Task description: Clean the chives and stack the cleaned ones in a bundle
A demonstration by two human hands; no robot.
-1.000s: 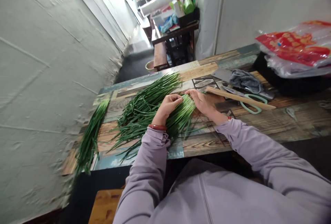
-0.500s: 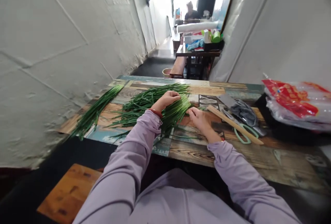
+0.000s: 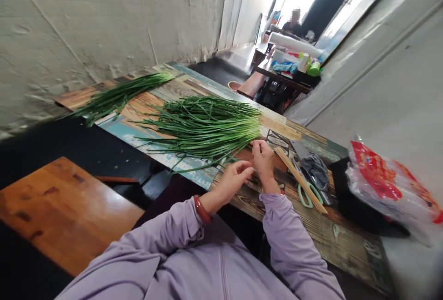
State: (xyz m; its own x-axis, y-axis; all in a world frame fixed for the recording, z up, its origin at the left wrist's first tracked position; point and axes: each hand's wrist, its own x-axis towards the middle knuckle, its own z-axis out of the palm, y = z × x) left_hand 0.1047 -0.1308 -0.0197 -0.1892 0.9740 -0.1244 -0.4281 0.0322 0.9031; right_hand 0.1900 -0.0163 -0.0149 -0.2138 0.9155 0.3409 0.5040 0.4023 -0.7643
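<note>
A wide pile of green chives (image 3: 211,129) lies on the wood-patterned table, pale stem ends to the right and leaf tips to the left. At the lower right corner of those stem ends, my right hand (image 3: 263,160) is closed in a pinch; whatever it may hold is too small to name. My left hand (image 3: 233,181), with a reddish bangle at the wrist, is off the pile just below it. Its fingers are loosely curved and apart, pointing toward my right hand, and nothing shows in them. A second bunch of chives (image 3: 124,93) rests at the table's left end.
Right of my hands lie flat wooden sticks (image 3: 300,181), green-handled scissors (image 3: 306,197) and a dark grey cloth (image 3: 315,171). A black container (image 3: 341,189) with red-and-clear plastic packages (image 3: 387,175) stands farther right. A wooden stool (image 3: 69,212) is at lower left. A person (image 3: 293,24) sits far back.
My left hand has come off the chives and moved down toward me, beside my right hand. The chives it was holding now lie on the pile. The view has tilted and turned.
</note>
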